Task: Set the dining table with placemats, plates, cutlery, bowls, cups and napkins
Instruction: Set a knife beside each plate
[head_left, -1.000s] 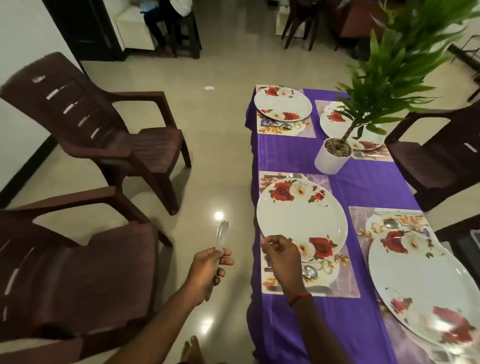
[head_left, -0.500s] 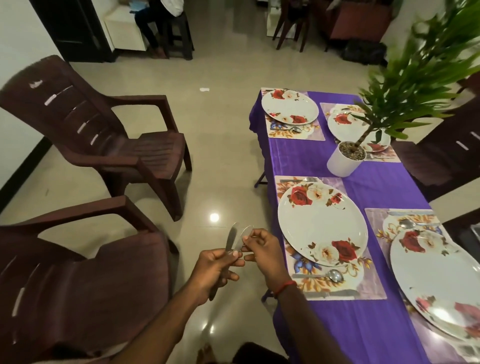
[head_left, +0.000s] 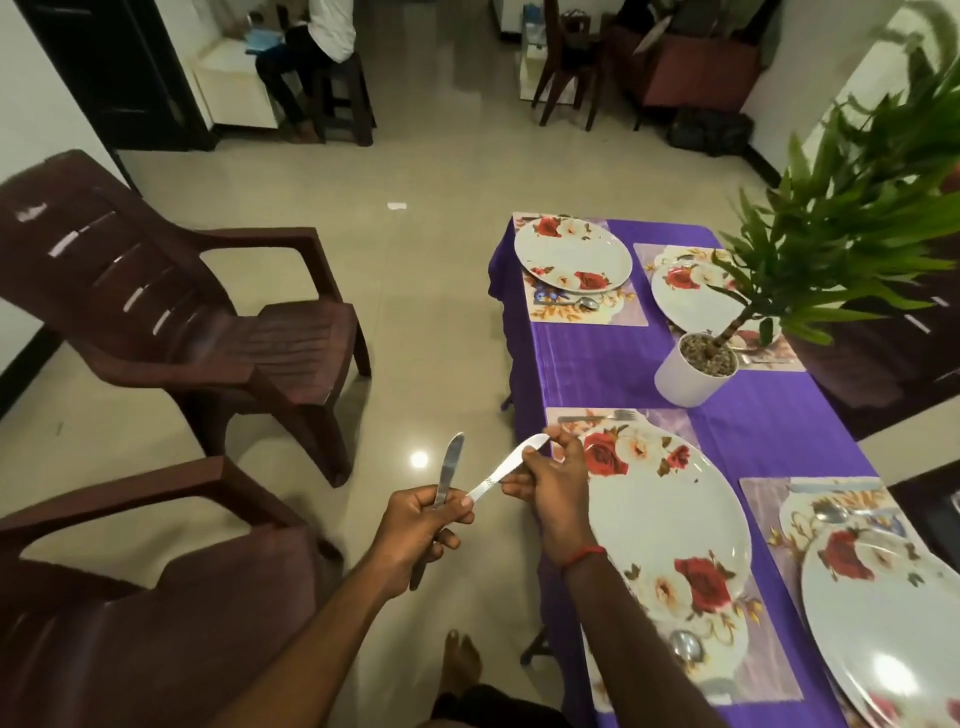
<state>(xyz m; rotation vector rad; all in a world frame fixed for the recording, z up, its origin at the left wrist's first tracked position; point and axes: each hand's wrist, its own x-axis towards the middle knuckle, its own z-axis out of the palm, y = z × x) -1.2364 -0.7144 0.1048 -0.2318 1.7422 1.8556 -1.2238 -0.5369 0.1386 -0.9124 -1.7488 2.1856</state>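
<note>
Head view: four mats (head_left: 623, 312) w/ plates (head_left: 665, 519) ring the plant pot (head_left: 685, 382) on the purple-clothed table (head_left: 597, 364); spoons (head_left: 587, 303) and a fork (head_left: 618, 414) are down. Nearer than the pot, off the table's edge, the left hand (head_left: 415, 527) grips a knife (head_left: 451, 467) upright; the right hand (head_left: 556, 493) pinches a second knife (head_left: 511, 461). No bowls, cups or napkins in sight. Brown chairs (head_left: 291, 332) stand left of the pot on a tiled floor (head_left: 441, 322).

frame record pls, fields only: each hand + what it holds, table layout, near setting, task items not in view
left hand: grips upright knife by its handle; thumb meets handle end of second knife
right hand: holds second knife toward its blade end, beside near plate
table: purple cloth; four placemats, a floral plate on each
near setting: fork beyond near plate, spoon on its near side
centre: potted plant
not in view: bowls, cups, napkins
</note>
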